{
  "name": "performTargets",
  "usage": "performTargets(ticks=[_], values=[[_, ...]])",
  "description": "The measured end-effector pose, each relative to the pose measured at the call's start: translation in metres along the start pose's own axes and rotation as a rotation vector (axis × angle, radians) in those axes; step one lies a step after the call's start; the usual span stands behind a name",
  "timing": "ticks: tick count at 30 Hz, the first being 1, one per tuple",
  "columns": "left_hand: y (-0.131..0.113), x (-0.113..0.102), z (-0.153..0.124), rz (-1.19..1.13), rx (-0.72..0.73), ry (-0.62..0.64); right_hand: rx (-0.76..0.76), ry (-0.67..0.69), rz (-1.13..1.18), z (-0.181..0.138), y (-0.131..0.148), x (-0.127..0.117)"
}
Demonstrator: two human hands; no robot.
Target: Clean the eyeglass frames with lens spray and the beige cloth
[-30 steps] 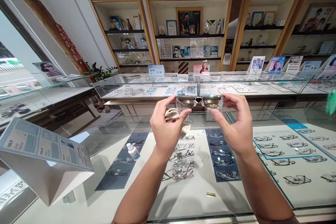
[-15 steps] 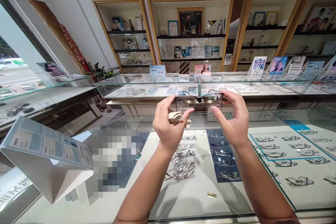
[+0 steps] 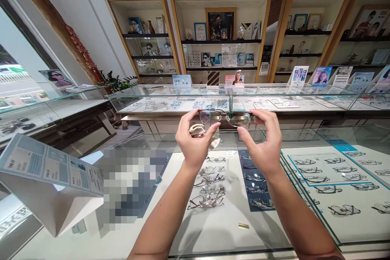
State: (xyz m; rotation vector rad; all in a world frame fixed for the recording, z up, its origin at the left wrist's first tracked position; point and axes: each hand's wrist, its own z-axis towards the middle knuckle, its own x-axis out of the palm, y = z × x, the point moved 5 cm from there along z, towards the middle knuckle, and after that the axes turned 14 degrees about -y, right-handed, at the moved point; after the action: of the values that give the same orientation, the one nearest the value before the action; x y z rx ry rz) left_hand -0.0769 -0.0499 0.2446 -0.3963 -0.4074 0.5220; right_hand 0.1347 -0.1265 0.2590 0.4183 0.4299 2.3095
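Held up in front of me is a pair of eyeglasses (image 3: 239,119) with a dark upper rim and clear lenses. My left hand (image 3: 195,140) grips its left side between thumb and fingers. A crumpled cream cloth (image 3: 197,130) is also tucked in that hand, partly hidden by the thumb and palm. On the other side, my right hand (image 3: 263,140) is closed on the right end of the frame, its thumb just below the lens. Both hands are above the glass display counter (image 3: 225,243).
Inside the counter lie rows of eyeglasses (image 3: 213,178) and a dark blue display mat (image 3: 262,204). A gold-coloured bar (image 3: 243,226) lies nearer me. A folded sign stand (image 3: 55,170) is at left, beside a blurred-out patch. Another glass showcase (image 3: 231,99) stands beyond.
Both hands and the eyeglasses have shifted slightly left, and the glasses now tilt a little, right end lower. More of the cloth shows below the left hand. The grip is unchanged.
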Motion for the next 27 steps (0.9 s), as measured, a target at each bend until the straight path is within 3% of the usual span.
performTargets(ticks=[4,7,20,27], values=[[-0.011,-0.008,0.000,-0.025,0.162,-0.070,0.282,0.000,0.201,0.000,-0.019,0.004],[-0.017,-0.011,-0.003,-0.100,0.192,-0.071,0.406,-0.013,0.254,-0.002,-0.027,0.007],[-0.023,-0.002,-0.011,-0.293,-0.078,-0.028,0.509,-0.072,0.405,-0.004,-0.027,0.003],[-0.003,0.012,-0.017,-0.376,-0.293,0.032,0.609,-0.047,0.440,-0.004,-0.027,0.003]])
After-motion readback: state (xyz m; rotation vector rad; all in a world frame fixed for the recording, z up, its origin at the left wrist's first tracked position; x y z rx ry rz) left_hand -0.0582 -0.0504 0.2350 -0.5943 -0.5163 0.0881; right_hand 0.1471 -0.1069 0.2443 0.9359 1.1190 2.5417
